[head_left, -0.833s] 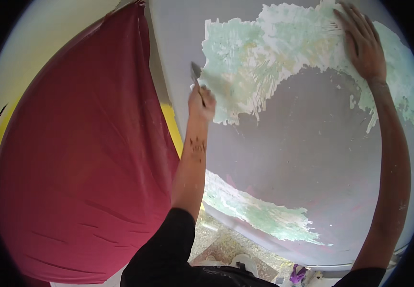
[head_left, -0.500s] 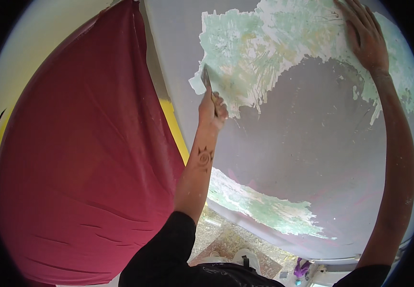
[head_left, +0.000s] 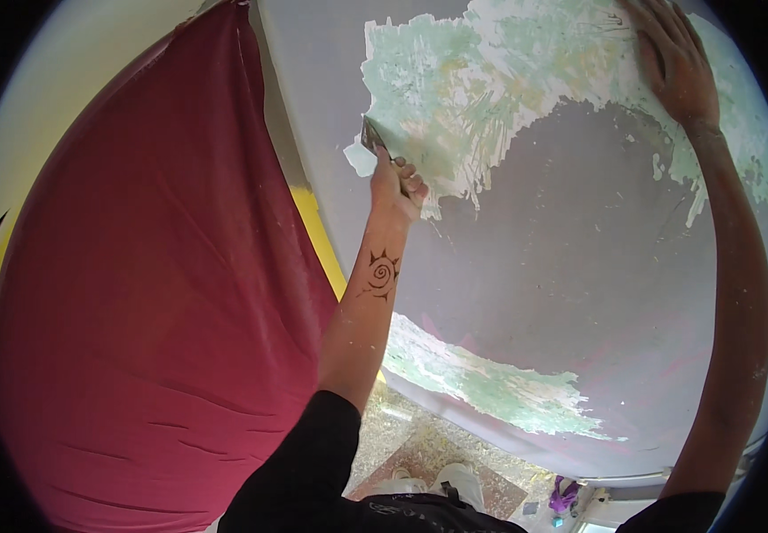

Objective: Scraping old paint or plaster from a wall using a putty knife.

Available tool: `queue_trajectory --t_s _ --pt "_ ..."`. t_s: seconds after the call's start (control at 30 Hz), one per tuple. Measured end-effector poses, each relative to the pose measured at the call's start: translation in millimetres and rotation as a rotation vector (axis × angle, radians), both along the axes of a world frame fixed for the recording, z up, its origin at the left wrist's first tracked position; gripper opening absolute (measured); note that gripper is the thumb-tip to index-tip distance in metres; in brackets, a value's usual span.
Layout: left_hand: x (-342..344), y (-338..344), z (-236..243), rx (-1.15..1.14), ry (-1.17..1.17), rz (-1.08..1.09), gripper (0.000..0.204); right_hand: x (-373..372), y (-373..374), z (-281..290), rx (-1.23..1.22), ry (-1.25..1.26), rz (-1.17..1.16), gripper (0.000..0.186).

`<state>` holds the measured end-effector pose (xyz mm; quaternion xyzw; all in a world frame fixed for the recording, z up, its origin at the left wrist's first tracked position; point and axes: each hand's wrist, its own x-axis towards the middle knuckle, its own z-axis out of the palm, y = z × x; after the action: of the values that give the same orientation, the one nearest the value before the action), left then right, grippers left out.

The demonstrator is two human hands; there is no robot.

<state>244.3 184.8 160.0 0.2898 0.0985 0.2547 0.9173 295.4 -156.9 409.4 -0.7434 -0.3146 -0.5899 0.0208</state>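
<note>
My left hand [head_left: 399, 185] is closed around the handle of a scraper [head_left: 371, 135]. Its metal blade meets the grey wall [head_left: 570, 231] at the left border of a large pale-green and white scraped patch [head_left: 433, 93]. Beside the blade, a small pale bare spot [head_left: 360, 160] juts out from that patch. Higher up at the right, my right hand [head_left: 681, 78] lies against the scraped surface with its fingers stretched out and nothing in it. The upper picture edge cuts off some of its fingertips.
A dark red sheet [head_left: 153, 284] hangs along the left, with a yellow strip [head_left: 317, 226] between it and the wall. Lower down, a second scraped band [head_left: 490, 382] crosses the grey paint. Flakes litter the floor [head_left: 388, 435]; a purple item [head_left: 564, 494] lies there.
The scraper has turned in my left hand, its blade now showing broader and a little farther left. My right hand stays at the same place on the wall.
</note>
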Motion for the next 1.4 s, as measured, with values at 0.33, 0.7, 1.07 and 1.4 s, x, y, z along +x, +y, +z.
queue_trajectory --t_s 0.33,0.7,1.07,1.4 --pt "-7.2 -0.5 -5.0 0.022 0.069 0.001 0.041 3.6 -0.2 0.6 0.02 0.008 -0.049 0.038" --pt "-47.4 -19.0 -31.6 0.431 0.178 0.44 0.023 2.3 2.7 0.5 0.039 0.038 -0.057 0.037" --pt "-63.2 -21.6 -19.5 1.483 0.418 1.208 0.038 -1.1 4.4 0.1 0.052 0.045 -0.043 0.037" --pt "-76.8 -13.4 37.9 1.066 -0.052 1.128 0.017 -3.4 6.0 0.9 0.05 0.066 -0.061 0.037"
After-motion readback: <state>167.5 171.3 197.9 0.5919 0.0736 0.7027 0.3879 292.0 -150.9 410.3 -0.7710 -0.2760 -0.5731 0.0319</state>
